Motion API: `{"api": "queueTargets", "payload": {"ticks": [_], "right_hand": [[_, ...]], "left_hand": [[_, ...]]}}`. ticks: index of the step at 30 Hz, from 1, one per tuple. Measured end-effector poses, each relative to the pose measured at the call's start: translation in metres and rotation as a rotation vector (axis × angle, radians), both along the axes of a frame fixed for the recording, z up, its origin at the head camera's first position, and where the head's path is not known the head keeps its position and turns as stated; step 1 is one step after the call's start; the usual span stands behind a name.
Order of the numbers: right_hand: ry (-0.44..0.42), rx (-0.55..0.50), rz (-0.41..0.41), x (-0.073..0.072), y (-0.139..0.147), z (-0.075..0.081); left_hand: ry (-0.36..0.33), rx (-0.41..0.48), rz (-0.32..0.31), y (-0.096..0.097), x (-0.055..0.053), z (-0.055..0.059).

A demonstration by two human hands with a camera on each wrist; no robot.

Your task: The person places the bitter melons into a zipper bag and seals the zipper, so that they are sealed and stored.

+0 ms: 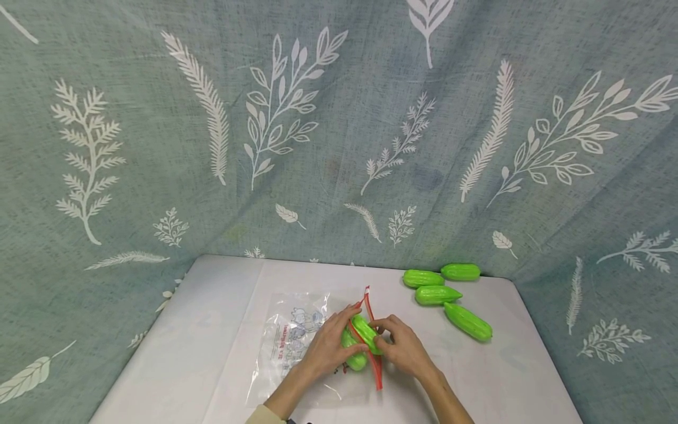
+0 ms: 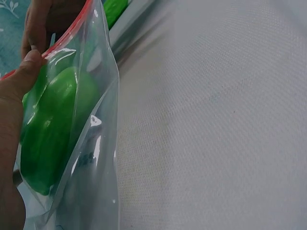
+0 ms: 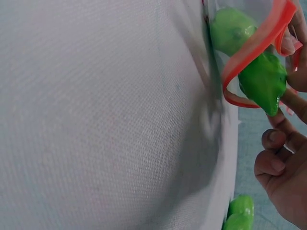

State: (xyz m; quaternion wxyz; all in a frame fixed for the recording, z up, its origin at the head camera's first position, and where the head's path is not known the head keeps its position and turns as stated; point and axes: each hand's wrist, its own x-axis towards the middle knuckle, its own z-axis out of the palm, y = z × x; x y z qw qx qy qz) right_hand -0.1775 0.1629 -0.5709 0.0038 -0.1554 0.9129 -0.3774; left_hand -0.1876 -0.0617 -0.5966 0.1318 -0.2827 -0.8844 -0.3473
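Beige cloth shows nearest, a sleeve (image 1: 265,415) at the left wrist. Ahead of it the left hand (image 1: 328,343) reaches across a clear plastic bag with a red strip along its mouth (image 1: 265,356), thumb and fingers spread apart and holding the mouth. The bag lies with its mouth to the right and carries printed cartoon figures and red lettering. Inside it, near the thumb, sits a pale-looking green gourd seen through plastic (image 1: 357,361), its long axis slanting from far left to near right.

Just beyond, a glossy bright-green gourd with a pointed end (image 1: 362,330) lies at the mouth, partly past the red strip. Its long axis also slants from far left to near right; the right wrist view shows its tip pointing out of the bag, toward the fingers. The right hand (image 1: 404,348) pinches this outer end between thumb and fingers, the remaining fingers curled.

Farther off on the white cloth-covered table (image 1: 175,359), a slanted green gourd (image 1: 468,322) points its tip away and left. Behind it, a green gourd with its tip to the right (image 1: 437,295) and two blunter green gourds (image 1: 424,278) lie roughly crosswise. A grey-green leaf-patterned curtain (image 1: 339,147) hangs behind.
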Motion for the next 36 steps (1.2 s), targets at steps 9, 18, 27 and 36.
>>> {"api": "queueTargets", "payload": {"ticks": [9, 18, 27, 36], "right_hand": [[-0.001, -0.021, 0.013, -0.0013, -0.0004, -0.0014], [-0.025, -0.029, 0.028, 0.0003, -0.0007, 0.0004], [-0.094, -0.06, 0.038, 0.0008, -0.0012, 0.0025], [-0.147, -0.098, 0.037, 0.0011, -0.0016, 0.0036]], "left_hand": [[0.042, -0.002, 0.01, 0.0001, 0.0, 0.0003], [0.076, 0.005, 0.014, 0.0007, -0.0001, 0.0001], [0.036, 0.036, -0.013, 0.0008, -0.0002, -0.0011], [-0.029, 0.059, -0.004, 0.0, 0.0027, -0.0002]]}}
